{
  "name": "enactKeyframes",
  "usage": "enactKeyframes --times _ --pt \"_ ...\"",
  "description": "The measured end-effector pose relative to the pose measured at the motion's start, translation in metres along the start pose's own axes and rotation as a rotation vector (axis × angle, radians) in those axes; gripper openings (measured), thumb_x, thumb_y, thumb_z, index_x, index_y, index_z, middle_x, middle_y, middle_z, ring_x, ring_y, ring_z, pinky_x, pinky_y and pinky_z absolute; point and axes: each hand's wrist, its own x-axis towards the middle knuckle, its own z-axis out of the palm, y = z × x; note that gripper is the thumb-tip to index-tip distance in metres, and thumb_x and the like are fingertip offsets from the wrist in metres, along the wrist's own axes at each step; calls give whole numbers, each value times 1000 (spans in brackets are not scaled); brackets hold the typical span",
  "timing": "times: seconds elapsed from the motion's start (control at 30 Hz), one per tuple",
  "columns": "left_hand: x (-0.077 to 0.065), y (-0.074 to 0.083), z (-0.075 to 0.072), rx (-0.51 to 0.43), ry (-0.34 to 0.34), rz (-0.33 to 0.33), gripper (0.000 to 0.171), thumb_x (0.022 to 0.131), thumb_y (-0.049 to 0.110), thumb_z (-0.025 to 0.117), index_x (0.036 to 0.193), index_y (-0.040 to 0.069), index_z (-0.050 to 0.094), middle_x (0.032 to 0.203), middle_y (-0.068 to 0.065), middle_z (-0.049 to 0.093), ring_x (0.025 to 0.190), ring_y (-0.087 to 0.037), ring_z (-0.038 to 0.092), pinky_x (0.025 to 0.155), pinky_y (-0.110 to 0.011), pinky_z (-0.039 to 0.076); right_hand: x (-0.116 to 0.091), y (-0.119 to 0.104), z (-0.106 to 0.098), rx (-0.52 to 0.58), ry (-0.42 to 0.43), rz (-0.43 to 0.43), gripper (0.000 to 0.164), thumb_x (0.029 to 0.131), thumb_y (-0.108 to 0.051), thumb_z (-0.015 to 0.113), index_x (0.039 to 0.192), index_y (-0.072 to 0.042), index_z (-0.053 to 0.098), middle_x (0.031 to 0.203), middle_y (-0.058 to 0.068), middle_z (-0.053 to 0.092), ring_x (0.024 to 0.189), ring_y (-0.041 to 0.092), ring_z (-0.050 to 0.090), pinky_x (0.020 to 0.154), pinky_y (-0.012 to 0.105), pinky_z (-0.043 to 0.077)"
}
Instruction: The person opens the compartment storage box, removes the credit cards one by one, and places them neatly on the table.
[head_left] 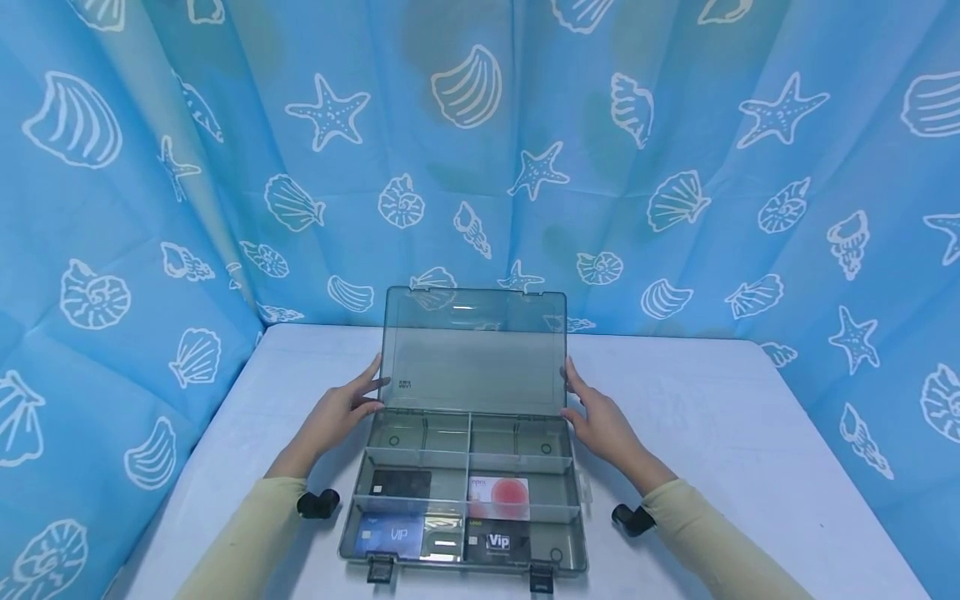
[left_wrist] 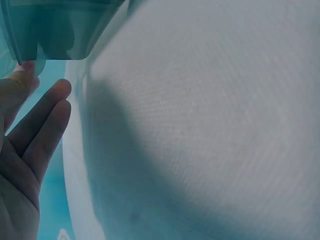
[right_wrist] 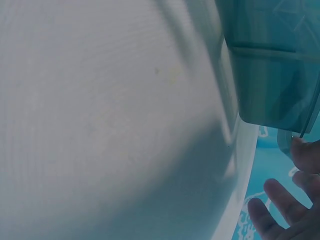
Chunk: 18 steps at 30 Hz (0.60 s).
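A smoky translucent plastic compartment box [head_left: 468,457] sits on the white table with its lid [head_left: 475,358] raised at the back. My left hand [head_left: 347,414] holds the lid's left edge, thumb low, a fingertip showing through the plastic. At the opposite edge my right hand [head_left: 600,421] holds the lid likewise. Front compartments contain a blue VIP card [head_left: 390,534] on the left and a black Vip card [head_left: 498,542] on the right. In the middle row lie a black card [head_left: 401,484] on the left and a white card with a red circle [head_left: 498,496] on the right.
Two black latches [head_left: 380,570] hang from the box's front edge. A white table [head_left: 720,450] extends on both sides. Blue curtains [head_left: 480,167] with shell and starfish prints stand behind it and at its left. Black devices [head_left: 318,504] sit at both wrists.
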Motion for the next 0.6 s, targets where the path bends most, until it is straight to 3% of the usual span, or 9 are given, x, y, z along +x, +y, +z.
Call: enactKeyframes --times 0.23,0.6 --pt "0 -3 3 -28 -42 -25 72 102 18 63 163 21 24 145 -14 56 125 -36 61 107 -53 48 -2 3 0 -8 -47 52 77 101 -14 64 163 -12 18 142 24 56 130 42 54 109 57 46" --pt "-1 -4 2 -41 -91 -98 61 103 23 61 158 16 36 144 -12 57 136 -36 51 111 -56 44 -5 7 1 1 -93 58 64 104 -18 60 159 -6 31 137 25 60 128 43 56 108 59 46"
